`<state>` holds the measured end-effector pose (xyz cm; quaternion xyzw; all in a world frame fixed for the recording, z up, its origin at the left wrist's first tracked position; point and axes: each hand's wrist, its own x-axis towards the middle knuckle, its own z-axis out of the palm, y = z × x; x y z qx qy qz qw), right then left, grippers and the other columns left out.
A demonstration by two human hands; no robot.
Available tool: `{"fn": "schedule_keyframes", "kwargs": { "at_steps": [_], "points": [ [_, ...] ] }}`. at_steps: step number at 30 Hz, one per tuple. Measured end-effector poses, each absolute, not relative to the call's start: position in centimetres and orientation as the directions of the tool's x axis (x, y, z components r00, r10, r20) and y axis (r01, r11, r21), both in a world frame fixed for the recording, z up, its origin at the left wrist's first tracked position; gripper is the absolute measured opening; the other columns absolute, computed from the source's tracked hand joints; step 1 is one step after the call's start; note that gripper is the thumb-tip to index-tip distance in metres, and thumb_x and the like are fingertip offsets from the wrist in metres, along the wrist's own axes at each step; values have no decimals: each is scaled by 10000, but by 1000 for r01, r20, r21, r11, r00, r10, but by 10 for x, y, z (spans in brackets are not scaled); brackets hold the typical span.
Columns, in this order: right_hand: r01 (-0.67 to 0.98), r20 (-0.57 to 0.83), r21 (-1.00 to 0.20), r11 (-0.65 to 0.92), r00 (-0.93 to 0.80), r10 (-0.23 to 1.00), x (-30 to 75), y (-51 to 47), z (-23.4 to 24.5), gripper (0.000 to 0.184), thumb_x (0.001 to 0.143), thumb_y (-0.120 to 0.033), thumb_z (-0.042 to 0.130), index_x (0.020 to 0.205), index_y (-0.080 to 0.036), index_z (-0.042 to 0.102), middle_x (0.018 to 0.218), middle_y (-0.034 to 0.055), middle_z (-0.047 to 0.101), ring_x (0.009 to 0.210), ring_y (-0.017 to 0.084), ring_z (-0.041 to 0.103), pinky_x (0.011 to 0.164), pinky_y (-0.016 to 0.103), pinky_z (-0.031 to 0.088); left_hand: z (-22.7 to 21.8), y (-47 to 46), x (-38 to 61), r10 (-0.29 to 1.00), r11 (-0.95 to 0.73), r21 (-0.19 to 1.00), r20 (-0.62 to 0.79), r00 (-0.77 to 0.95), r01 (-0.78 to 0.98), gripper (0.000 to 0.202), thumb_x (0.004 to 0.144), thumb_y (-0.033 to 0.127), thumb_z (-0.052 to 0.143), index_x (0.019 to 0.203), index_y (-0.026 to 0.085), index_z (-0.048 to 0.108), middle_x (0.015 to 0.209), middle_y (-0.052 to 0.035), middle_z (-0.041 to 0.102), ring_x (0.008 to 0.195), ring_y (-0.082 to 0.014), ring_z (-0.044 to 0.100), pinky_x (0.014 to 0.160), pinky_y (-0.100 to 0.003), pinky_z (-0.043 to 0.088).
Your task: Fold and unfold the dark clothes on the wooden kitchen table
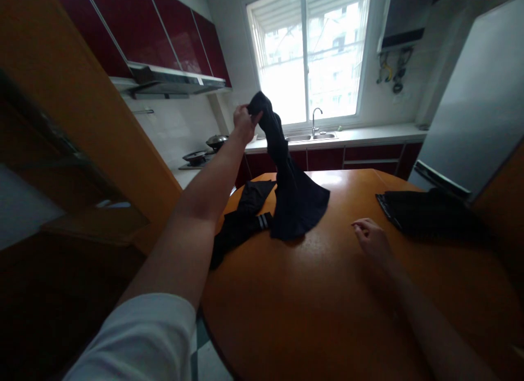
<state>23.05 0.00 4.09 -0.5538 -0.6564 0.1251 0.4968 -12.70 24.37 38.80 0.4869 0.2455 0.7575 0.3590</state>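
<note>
I count two hands through my camera: one left hand [244, 123] and one right hand [372, 239]. One dark garment [282, 162] hangs from the first; none is in the second. I make it one tabletop [327, 304], with two dark pieces of clothing by its left edge, a plain cloth [254, 198] and a striped garment [237, 233] bearing two pale stripes. Near the right edge I get one dark pile [429, 213]; I can't tell how many pieces make it up. Beyond the far edge I count two pans [195, 158], one faucet [314, 122] and one window [282, 59].
</note>
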Motion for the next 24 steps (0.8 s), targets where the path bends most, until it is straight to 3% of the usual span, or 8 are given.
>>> {"fn": "schedule_keyframes", "kwargs": {
  "at_steps": [3,6,10,14,16,19,22,24],
  "points": [
    [597,507,-717,358,94,857,232,3,36,278,891,-347,482,894,-170,697,993,102,679,849,209,656,701,309,517,428,232,-144,729,-684,673,646,-226,-281,226,1082,172,290,1016,129,502,1107,-55,634,1061,-81,561,972,-337,480],
    [586,490,-728,355,82,868,232,4,33,274,888,-347,484,892,-174,698,994,99,678,847,206,659,702,307,516,416,195,-174,682,-731,629,687,-251,-264,171,1036,91,344,987,170,488,1043,-4,635,1028,-67,559,984,-318,470],
    [572,465,-742,350,63,883,229,4,30,278,886,-349,483,897,-177,700,1005,99,674,856,207,660,712,311,516,325,126,-223,753,-640,758,585,-301,-128,107,807,130,554,842,198,481,901,-16,642,903,-161,643,850,-318,543],
    [563,442,-753,342,47,896,225,5,28,266,879,-330,477,899,-181,697,1010,93,674,855,203,660,729,310,509,205,49,-280,802,-264,886,422,-424,381,27,697,222,523,695,196,519,708,-19,584,771,-209,613,726,-313,536],
    [559,428,-759,334,42,903,221,5,26,259,873,-309,472,897,-182,696,997,90,674,846,198,658,743,308,506,156,15,-309,801,6,741,398,-446,671,64,675,231,483,638,206,530,645,-25,548,718,-227,585,721,-339,515],
    [564,390,-762,317,11,921,211,5,24,249,869,-270,475,899,-175,704,972,88,673,828,189,652,773,307,500,107,-19,-340,853,227,460,331,-403,858,126,678,253,475,561,220,509,724,-97,590,817,-294,621,842,-425,511],
    [579,342,-758,300,-39,939,199,3,22,239,881,-228,487,901,-162,716,961,91,673,820,182,649,787,300,491,89,-33,-341,777,165,325,538,-326,931,167,734,294,470,727,196,605,1104,-174,616,1093,-341,602,1006,-462,474],
    [586,322,-753,299,-67,944,192,2,21,229,886,-200,504,911,-153,726,968,95,672,810,174,647,780,288,488,87,-30,-323,748,39,293,626,-222,955,221,784,320,454,820,193,630,1216,-170,585,1171,-339,575,1060,-468,451]
  ]
}}
